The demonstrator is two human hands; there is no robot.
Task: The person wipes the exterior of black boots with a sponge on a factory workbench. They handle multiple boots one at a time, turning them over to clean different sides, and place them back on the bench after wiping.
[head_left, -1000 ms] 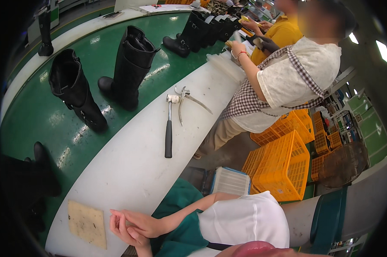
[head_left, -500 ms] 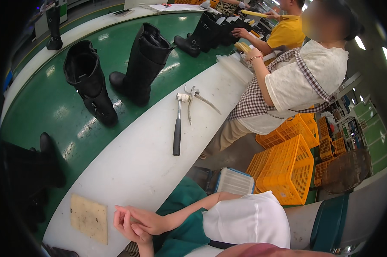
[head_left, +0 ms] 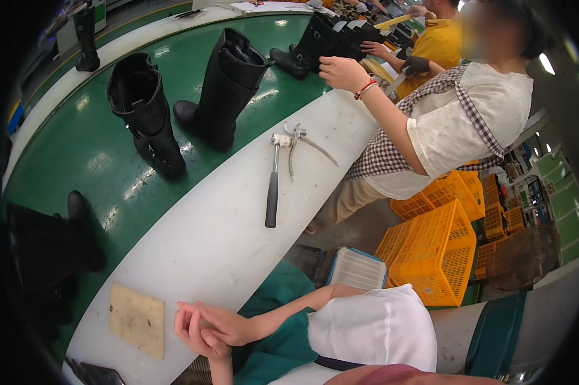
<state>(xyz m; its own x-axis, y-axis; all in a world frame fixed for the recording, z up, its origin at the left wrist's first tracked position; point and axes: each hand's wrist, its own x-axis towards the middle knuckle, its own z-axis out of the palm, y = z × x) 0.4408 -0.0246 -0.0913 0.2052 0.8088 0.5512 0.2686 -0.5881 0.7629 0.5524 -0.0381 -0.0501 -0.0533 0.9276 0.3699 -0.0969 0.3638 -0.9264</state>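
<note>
My right hand (head_left: 228, 326) and my left hand (head_left: 192, 328) are clasped together at the near end of the white worktop (head_left: 199, 244). Their fingers are folded round each other, and no tool shows in them. Just left of them lies a tan square pad (head_left: 136, 321) with dark specks. Farther up the worktop, out of reach of my fingers, are a hammer (head_left: 272, 199) with a black grip and metal pincers (head_left: 294, 151) with spread handles. Two tall black boots, one open-topped (head_left: 142, 115) and one beside it (head_left: 228, 90), stand on the green belt (head_left: 103, 154).
More black boots are on the belt at the near left (head_left: 52, 244) and far end (head_left: 302, 51). A co-worker in a checked apron (head_left: 392, 147) stands to the right, near orange crates (head_left: 430, 250). Another person in a yellow top (head_left: 437, 42) works beyond.
The co-worker in the checked apron has swung a hand leftward over the belt, near the far boots. My clasped hands have stayed together. The whole view has shifted slightly.
</note>
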